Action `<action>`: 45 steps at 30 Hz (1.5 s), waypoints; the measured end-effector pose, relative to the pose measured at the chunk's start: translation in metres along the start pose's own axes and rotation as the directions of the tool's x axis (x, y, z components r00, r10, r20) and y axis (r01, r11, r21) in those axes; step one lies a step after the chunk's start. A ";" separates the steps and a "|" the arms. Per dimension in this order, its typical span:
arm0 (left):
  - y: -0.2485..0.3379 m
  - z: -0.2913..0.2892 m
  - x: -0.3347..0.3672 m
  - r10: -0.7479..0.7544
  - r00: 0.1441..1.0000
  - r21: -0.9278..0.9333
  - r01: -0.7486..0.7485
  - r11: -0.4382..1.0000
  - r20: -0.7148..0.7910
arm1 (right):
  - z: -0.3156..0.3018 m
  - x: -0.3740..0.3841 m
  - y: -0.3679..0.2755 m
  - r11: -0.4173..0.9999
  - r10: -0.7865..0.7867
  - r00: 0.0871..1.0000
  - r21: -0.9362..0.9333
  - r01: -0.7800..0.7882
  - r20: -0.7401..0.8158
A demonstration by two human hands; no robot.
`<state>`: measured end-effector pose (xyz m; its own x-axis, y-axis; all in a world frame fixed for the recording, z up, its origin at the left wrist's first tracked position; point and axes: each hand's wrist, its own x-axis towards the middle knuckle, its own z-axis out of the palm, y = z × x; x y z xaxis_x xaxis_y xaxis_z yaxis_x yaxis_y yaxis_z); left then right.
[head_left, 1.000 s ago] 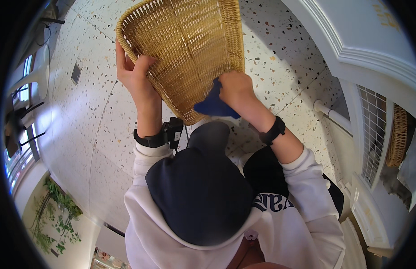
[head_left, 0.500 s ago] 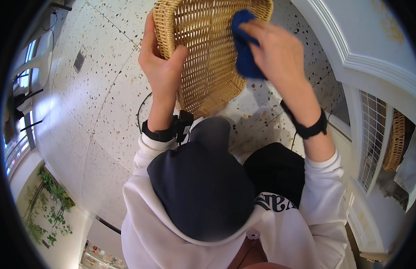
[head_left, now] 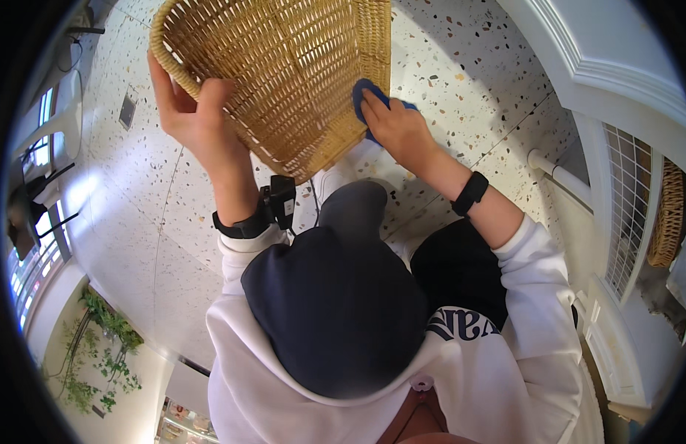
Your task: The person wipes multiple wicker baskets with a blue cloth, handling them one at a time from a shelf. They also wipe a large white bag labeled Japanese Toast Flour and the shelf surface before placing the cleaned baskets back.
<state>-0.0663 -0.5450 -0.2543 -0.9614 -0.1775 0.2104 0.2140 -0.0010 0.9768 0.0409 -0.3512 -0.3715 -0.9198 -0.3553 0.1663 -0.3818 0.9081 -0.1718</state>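
A tan woven wicker basket (head_left: pixel 291 70) is held up above the floor, its inside facing me and its upper part cut off by the picture's top edge. My left hand (head_left: pixel 199 122) is closed on the basket's rim at the left, thumb on the inner side and fingers behind. In my right hand (head_left: pixel 402 133) is a dark blue cloth (head_left: pixel 362 95), pressed against the basket's right inner side near the lower corner. The right fingers lie over the cloth; part of it is hidden beneath them. Both wrists wear black bands, the left one with a small black device (head_left: pixel 281 198).
Speckled terrazzo floor (head_left: pixel 461 52) lies below. At the right stands a white panelled cabinet (head_left: pixel 624 52), with a white wire grid (head_left: pixel 626 200) and another wicker basket (head_left: pixel 667 214) beside it. Chairs are at the far left, a green plant (head_left: pixel 110 348) at the lower left.
The basket has moved left and tilted, with my left hand on its rim. My right hand has brought the blue cloth down and left to the basket's lower right inside.
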 end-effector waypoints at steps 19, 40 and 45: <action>0.009 0.026 -0.002 0.023 1.000 -0.016 -0.023 1.000 -0.009 | -0.024 0.029 -0.093 0.424 0.258 0.920 0.821 -0.382 0.294; -0.036 0.030 -0.056 -0.039 0.964 -0.074 0.061 0.995 0.264 | -0.160 0.080 0.009 -0.621 0.233 0.759 0.693 -0.365 0.608; -0.023 0.030 -0.047 -0.026 0.979 -0.082 0.043 0.996 0.202 | -0.173 0.052 -0.005 -0.525 0.383 0.847 0.841 -0.128 0.368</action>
<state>-0.0311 -0.5067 -0.2856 -0.9817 0.0253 0.1889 0.1860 -0.0895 0.9785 0.0108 -0.3358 -0.1943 -0.9587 -0.0343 -0.2823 0.2424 -0.6180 -0.7479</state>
